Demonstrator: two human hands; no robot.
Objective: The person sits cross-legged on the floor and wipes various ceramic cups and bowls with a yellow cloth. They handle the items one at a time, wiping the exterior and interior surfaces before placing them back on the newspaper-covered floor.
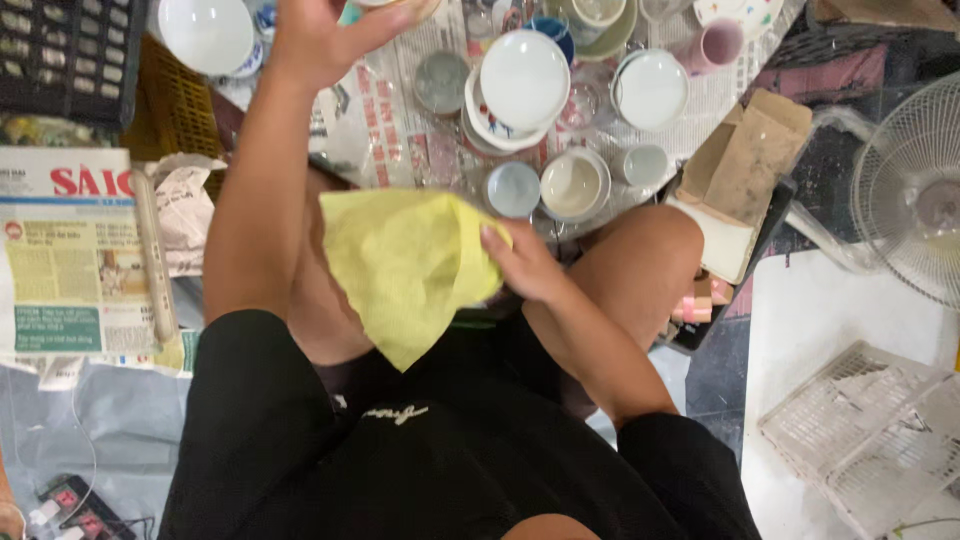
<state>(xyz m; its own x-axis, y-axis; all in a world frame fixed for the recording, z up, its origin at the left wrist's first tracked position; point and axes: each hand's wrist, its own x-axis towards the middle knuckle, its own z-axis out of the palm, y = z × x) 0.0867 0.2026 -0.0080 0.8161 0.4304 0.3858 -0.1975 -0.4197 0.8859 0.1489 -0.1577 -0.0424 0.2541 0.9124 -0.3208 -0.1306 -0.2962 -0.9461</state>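
My right hand point(525, 262) grips a yellow cloth point(405, 265) that hangs in front of my lap. My left hand point(320, 35) reaches forward to the top edge of the view, its fingers around something pale that is cut off by the frame. Ahead of my knees lie many white and pale bowls point(524, 78), cups point(573, 184) and small dishes point(651, 88) spread on newspaper sheets point(390, 120).
A stack of newspapers point(70, 260) lies at the left, with a yellow crate point(180, 105) and a dark crate point(60, 50) behind it. Cardboard pieces point(745, 160) sit at the right, beside a white fan point(915, 190), and a white plastic basket point(870, 430) sits lower right.
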